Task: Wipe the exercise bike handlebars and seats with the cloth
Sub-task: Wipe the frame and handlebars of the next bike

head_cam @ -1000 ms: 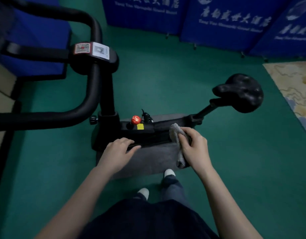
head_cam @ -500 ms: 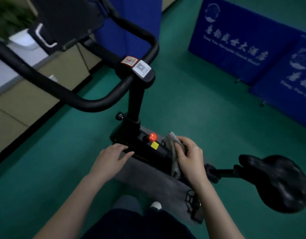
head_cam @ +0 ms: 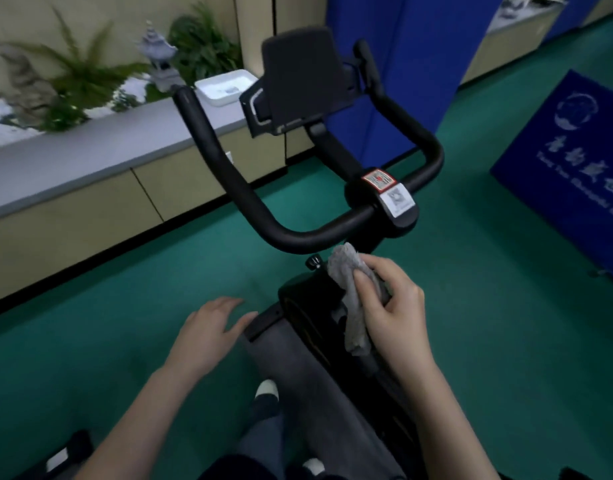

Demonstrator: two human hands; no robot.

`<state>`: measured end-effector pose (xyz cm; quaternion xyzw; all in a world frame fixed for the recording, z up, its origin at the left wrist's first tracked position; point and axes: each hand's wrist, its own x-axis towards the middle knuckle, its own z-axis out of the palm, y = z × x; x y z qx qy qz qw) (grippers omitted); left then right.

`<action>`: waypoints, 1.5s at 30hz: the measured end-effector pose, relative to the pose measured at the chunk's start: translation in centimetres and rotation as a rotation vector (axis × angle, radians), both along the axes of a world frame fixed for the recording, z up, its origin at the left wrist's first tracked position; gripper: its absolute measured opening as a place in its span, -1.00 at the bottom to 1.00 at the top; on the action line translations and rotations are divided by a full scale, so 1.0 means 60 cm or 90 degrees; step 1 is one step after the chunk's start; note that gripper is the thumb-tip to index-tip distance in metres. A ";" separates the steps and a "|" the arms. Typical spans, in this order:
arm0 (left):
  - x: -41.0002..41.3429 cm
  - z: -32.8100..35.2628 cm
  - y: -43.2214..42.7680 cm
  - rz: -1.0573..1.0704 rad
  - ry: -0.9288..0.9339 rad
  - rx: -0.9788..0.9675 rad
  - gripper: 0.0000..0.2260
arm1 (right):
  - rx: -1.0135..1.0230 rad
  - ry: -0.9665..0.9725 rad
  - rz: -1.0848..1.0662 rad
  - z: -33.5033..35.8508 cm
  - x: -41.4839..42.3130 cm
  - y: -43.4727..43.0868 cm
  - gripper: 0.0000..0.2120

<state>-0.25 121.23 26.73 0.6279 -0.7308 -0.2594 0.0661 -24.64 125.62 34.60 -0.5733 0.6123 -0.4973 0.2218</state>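
Left hand (head_cam: 211, 332) hovers loose-fingered beside the bike frame (head_cam: 298, 297), holding nothing. Right hand (head_cam: 393, 315) pinches the cloth (head_cam: 346, 270) under its thumb. The cloth runs top to bottom, upper tip pointing at the handlebars (head_cam: 291, 239) just above, clear of the left hand.

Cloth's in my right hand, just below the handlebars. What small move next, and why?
Probably raise the right hand slightly so the cloth meets the lower curve of the handlebars: it grips the cloth just beneath that bar, apparently not touching.
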 end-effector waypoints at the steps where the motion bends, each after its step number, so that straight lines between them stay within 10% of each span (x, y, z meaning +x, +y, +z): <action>1: 0.008 0.002 -0.007 0.014 0.008 -0.006 -0.40 | -0.017 -0.001 0.012 0.011 0.007 -0.014 -0.76; 30: 0.064 0.157 -0.319 0.162 0.358 -0.273 -0.52 | -0.160 0.111 0.164 0.139 0.172 -0.385 -0.82; 45: 0.029 0.175 -0.355 0.319 0.698 -0.242 -0.65 | -0.159 0.494 0.461 0.179 0.252 -0.552 -0.78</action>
